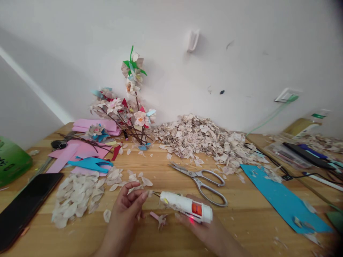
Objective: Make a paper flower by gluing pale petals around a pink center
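Observation:
My left hand (127, 210) is closed in a pinch near the table's front, with a small pale petal (150, 193) at its fingertips. My right hand (198, 225) is wrapped round a white glue gun (184, 206) with an orange patch and a glowing red light. The gun's tip points left and meets the pinched petal or lies just beside it. Below, between both hands, a small flower piece with a pink stem (160, 220) lies on the wood. Loose pale petals (76, 200) form a pile left of my left hand. Silver scissors (200, 178) rest behind the gun.
Paper flowers on twigs (136, 117) stand at the back, beside a large heap of dry petals (200, 139). Pink paper (93, 150), blue paper (281, 200), a black phone (29, 210) and a green container (13, 162) lie around. A plastic box (286, 153) and cables are at right.

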`<state>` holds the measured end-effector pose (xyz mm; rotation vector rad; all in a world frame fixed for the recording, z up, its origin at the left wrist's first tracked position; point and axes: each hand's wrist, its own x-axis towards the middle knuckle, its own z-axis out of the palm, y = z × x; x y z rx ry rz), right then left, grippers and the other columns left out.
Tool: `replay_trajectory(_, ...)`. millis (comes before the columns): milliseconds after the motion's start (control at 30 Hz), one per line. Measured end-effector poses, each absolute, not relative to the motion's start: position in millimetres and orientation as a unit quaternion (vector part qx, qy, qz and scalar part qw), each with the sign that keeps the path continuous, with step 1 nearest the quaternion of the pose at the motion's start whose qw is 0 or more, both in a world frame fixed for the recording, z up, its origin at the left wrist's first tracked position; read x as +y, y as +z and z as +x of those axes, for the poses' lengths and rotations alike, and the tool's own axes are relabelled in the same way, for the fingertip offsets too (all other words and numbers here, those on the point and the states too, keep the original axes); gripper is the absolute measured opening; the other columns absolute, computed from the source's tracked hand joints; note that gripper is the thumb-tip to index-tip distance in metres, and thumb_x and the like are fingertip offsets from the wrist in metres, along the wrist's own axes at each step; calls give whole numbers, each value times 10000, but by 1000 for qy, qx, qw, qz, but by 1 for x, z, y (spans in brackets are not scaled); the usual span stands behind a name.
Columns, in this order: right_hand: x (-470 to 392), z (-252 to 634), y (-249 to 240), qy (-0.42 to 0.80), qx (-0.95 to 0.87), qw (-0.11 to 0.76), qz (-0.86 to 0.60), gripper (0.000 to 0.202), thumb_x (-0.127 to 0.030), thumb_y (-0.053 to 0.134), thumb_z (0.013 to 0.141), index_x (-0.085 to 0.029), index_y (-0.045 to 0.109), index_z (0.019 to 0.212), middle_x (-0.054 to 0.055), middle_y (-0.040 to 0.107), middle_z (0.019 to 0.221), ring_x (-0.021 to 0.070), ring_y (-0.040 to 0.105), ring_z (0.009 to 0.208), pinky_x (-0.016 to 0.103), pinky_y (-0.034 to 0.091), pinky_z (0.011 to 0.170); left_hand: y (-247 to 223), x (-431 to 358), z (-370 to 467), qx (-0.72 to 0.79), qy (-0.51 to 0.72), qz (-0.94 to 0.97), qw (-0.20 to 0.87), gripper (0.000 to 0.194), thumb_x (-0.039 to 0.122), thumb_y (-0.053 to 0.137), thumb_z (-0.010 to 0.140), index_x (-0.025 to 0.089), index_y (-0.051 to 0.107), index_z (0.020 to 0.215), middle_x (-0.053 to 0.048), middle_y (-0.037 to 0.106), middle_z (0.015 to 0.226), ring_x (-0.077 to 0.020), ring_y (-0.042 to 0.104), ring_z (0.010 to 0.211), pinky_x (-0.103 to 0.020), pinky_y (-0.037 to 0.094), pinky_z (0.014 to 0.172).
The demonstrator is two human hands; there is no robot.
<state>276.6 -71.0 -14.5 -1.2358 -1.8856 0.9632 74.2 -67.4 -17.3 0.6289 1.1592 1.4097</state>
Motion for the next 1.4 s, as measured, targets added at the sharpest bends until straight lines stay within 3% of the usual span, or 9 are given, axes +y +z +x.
replay_trajectory(500, -69, 278, -16, 367, -732, 347, -457, 189, -362, 593, 777, -182, 641, 808, 27, 668, 751, 185, 621, 675, 257, 527, 637, -19, -68, 74, 490, 600, 276, 569, 511, 372, 805, 528, 206, 476, 882, 79, 649, 558, -18, 417, 318, -113, 357, 318)
replay_trajectory(700, -69, 277, -11, 361, -731, 333, -473, 200, -373, 577, 774, -179, 613, 739, 32, 643, 715, 191, 614, 665, 277, 527, 628, -19, -69, 74, 490, 603, 271, 569, 476, 351, 792, 561, 213, 481, 894, 69, 668, 595, -14, 418, 320, -111, 361, 331)
replay_trajectory(1400, -71, 274, -7, 375, -726, 332, -471, 222, -399, 568, 771, -189, 580, 701, 9, 576, 659, 177, 567, 620, 266, 496, 592, -16, -67, 76, 492, 606, 263, 567, 510, 357, 812, 509, 205, 478, 862, 66, 666, 556, -7, 375, 282, -120, 347, 311)
